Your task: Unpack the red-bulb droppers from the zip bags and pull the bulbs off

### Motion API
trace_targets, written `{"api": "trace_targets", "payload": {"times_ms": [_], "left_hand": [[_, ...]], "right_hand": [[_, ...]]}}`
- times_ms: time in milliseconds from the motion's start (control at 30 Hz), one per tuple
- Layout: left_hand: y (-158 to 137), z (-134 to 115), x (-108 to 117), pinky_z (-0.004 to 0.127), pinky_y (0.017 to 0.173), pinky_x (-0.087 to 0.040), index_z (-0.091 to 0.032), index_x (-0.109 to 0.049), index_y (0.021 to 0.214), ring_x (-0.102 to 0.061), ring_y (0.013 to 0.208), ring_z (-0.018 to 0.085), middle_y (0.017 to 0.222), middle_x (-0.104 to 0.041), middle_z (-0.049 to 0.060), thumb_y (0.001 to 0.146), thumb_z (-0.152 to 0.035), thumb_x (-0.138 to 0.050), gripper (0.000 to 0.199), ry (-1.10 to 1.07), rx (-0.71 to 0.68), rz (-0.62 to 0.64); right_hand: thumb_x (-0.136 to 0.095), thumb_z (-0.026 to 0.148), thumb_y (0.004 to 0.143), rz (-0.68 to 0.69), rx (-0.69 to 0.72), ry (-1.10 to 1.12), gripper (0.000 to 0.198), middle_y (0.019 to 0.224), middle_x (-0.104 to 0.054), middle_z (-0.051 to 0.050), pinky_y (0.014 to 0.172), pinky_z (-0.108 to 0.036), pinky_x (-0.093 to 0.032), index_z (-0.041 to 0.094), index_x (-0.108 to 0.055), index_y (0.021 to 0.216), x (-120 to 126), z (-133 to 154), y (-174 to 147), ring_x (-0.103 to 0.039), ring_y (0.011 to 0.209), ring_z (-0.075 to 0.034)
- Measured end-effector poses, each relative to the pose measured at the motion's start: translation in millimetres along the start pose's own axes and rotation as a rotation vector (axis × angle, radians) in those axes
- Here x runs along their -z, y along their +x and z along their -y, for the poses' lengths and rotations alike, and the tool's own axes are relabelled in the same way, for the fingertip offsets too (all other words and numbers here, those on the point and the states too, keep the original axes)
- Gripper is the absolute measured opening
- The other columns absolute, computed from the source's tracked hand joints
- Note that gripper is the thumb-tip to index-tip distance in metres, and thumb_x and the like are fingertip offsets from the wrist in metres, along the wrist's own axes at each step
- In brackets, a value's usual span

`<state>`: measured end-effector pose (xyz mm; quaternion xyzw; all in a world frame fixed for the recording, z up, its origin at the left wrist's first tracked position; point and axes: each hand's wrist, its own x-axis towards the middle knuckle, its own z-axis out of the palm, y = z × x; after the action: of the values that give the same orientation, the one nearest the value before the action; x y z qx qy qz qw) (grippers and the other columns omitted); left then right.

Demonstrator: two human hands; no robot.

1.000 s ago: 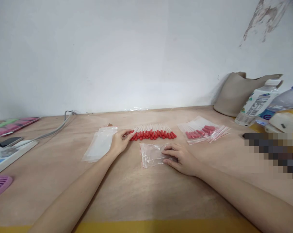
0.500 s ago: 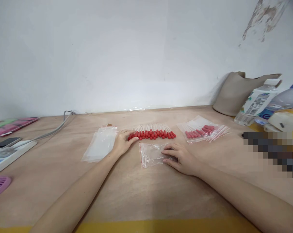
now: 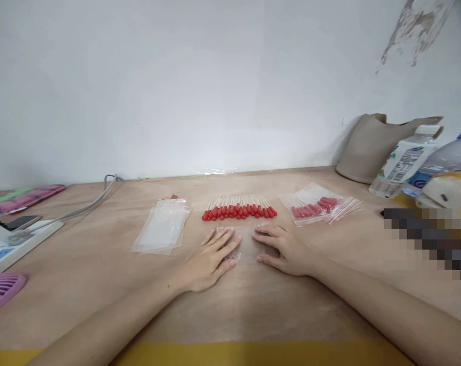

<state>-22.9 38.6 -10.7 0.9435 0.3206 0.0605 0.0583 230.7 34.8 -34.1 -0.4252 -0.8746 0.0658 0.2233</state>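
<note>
A clear zip bag lies flat on the table in front of me. Over its left end rests my left hand, fingers spread. My right hand lies on the bag's right end, its fingers apart. Just beyond, a row of red-tipped sticks lies side by side, red ends toward me. To the left is a stack of flat zip bags. On the right, zip bags with red-tipped sticks inside overlap one another.
At the back right stand a grey-beige container and plastic bottles. A white power strip with a grey cable and a pink slotted object are at the left. The wall closes off the table's far side.
My left hand has left the left end of the stick row and come toward me onto the clear bag, fingers now spread. The right hand has hardly moved.
</note>
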Motion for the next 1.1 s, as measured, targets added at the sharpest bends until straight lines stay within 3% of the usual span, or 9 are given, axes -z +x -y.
{"api": "trace_targets", "payload": {"times_ms": [133,433,500,600,667,733,867,967,1100], "left_hand": [[-8,11,0,0.050,0.108,-0.002,-0.033,-0.006,0.138,-0.004,0.135,0.021,0.146,-0.002,0.001,0.093,-0.043,-0.021,0.048,0.002,0.034,0.141],[-13,13,12,0.054,0.106,0.000,-0.041,-0.019,0.134,-0.006,0.135,0.022,0.146,-0.005,-0.002,0.093,-0.042,-0.026,0.042,-0.122,0.040,0.181],[-14,14,10,0.054,0.106,-0.002,-0.040,-0.029,0.131,-0.012,0.134,0.022,0.146,-0.016,-0.001,0.091,-0.042,-0.031,0.040,-0.180,0.062,0.123],[-12,16,2,0.045,0.105,-0.024,-0.033,-0.050,0.120,-0.034,0.125,0.020,0.134,-0.040,0.002,0.090,-0.040,-0.035,0.034,-0.348,0.181,-0.125],[-6,17,-4,0.038,0.097,-0.036,-0.026,-0.060,0.106,-0.045,0.114,0.019,0.120,-0.051,0.005,0.088,-0.039,-0.040,0.030,-0.411,0.260,-0.327],[1,20,-7,0.037,0.093,-0.038,-0.022,-0.063,0.097,-0.049,0.107,0.020,0.110,-0.055,0.005,0.085,-0.038,-0.046,0.026,-0.387,0.307,-0.448],[11,27,-10,0.039,0.092,-0.037,-0.024,-0.060,0.101,-0.047,0.107,0.022,0.107,-0.056,0.004,0.081,-0.040,-0.050,0.028,-0.336,0.374,-0.439],[13,32,-9,0.037,0.085,-0.040,-0.023,-0.058,0.106,-0.049,0.100,0.023,0.103,-0.056,0.005,0.074,-0.042,-0.057,0.038,-0.399,0.425,-0.366],[8,34,-3,0.029,0.067,-0.043,-0.018,-0.057,0.105,-0.051,0.072,0.016,0.084,-0.054,0.001,0.061,-0.042,-0.068,0.051,-0.572,0.533,-0.245]], "right_hand": [[-0.041,0.057,0.082,0.107,-0.040,-0.008,0.056,0.136,-0.038,-0.007,0.103,-0.046,-0.024,0.028,-0.042,0.129,3,0,-1,-0.034,0.125,-0.027],[-0.045,0.055,0.080,0.184,-0.043,0.133,0.058,0.140,-0.032,-0.006,0.107,-0.048,-0.013,0.029,-0.038,0.131,11,-6,-5,-0.029,0.128,-0.025],[-0.050,0.053,0.078,0.110,-0.010,0.164,0.059,0.136,-0.038,-0.007,0.105,-0.045,-0.020,0.026,-0.040,0.130,11,-8,-6,-0.032,0.127,-0.024],[-0.051,0.044,0.080,-0.107,-0.031,0.159,0.044,0.121,-0.054,-0.009,0.094,-0.037,-0.036,0.021,-0.054,0.117,15,-17,-6,-0.047,0.113,-0.021],[-0.048,0.038,0.083,-0.279,-0.138,0.035,0.029,0.103,-0.062,-0.008,0.086,-0.035,-0.039,0.020,-0.064,0.098,23,-30,-6,-0.055,0.096,-0.020],[-0.048,0.033,0.081,-0.431,-0.304,-0.190,0.025,0.093,-0.064,-0.008,0.083,-0.038,-0.036,0.019,-0.067,0.084,36,-47,-8,-0.054,0.090,-0.021],[-0.047,0.032,0.078,-0.624,-0.682,-0.519,0.026,0.096,-0.061,-0.009,0.079,-0.041,-0.029,0.019,-0.069,0.083,63,-80,-16,-0.048,0.093,-0.027],[-0.046,0.043,0.077,-0.534,-0.828,-0.551,0.032,0.086,-0.062,-0.009,0.076,-0.041,-0.028,0.021,-0.069,0.081,70,-90,-20,-0.049,0.089,-0.028],[-0.046,0.058,0.071,-0.311,-0.865,-0.570,0.046,0.087,-0.063,-0.012,0.078,-0.044,-0.029,0.019,-0.066,0.083,61,-83,-13,-0.050,0.091,-0.031]]}}
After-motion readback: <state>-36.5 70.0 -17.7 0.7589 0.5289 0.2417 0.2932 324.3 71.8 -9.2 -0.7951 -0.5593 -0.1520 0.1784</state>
